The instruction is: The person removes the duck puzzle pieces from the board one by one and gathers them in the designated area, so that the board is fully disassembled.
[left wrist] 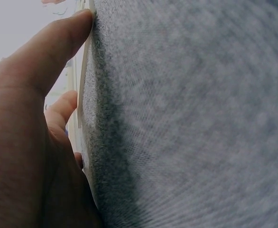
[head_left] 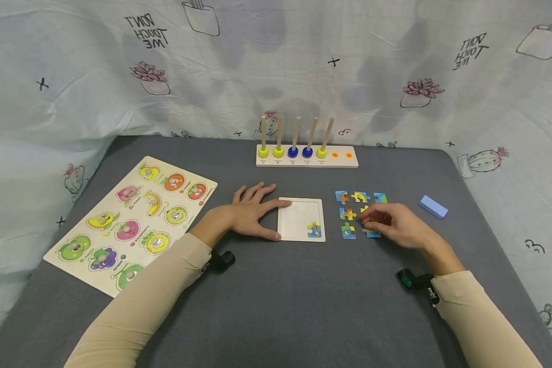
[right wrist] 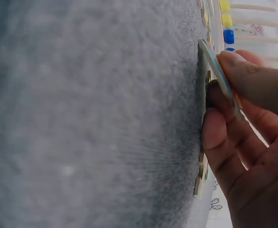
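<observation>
My left hand lies with spread fingers beside a shallow square wooden tray, its thumb and index fingertip at the left edge. One blue-and-yellow jigsaw piece sits in the tray's lower right corner. To the right of the tray, my right hand pinches a thin jigsaw piece between thumb and fingers. That piece is tilted up, its lower edge close over the grey cloth in the right wrist view. Several loose pieces, including a rainbow piece, lie around this hand, and some are partly hidden by it.
A fruit peg board lies at the left, partly under my left sleeve. At the back stands a wooden counting rack with upright pegs and yellow and blue rings. A blue block lies at the right on the grey table.
</observation>
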{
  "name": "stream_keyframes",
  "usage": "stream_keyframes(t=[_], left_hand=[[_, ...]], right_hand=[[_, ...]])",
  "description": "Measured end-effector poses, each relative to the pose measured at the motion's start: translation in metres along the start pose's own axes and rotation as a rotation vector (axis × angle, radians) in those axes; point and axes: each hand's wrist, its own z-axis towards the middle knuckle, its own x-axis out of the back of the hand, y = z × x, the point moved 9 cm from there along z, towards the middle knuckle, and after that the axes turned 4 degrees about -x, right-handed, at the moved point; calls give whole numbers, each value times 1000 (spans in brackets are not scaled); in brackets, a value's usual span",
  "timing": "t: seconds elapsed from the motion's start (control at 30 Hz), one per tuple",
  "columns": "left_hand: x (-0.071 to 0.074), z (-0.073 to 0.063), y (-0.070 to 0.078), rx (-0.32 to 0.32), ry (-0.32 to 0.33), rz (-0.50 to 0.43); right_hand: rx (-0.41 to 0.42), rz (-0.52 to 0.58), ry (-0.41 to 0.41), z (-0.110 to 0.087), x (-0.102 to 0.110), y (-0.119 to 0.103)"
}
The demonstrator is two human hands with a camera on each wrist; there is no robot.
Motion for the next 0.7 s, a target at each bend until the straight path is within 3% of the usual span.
stream_keyframes(t=[0.7], left_hand=[[-2,2,-1,4,0,2]], right_hand=[[44,-41,46,-4,-2,2]])
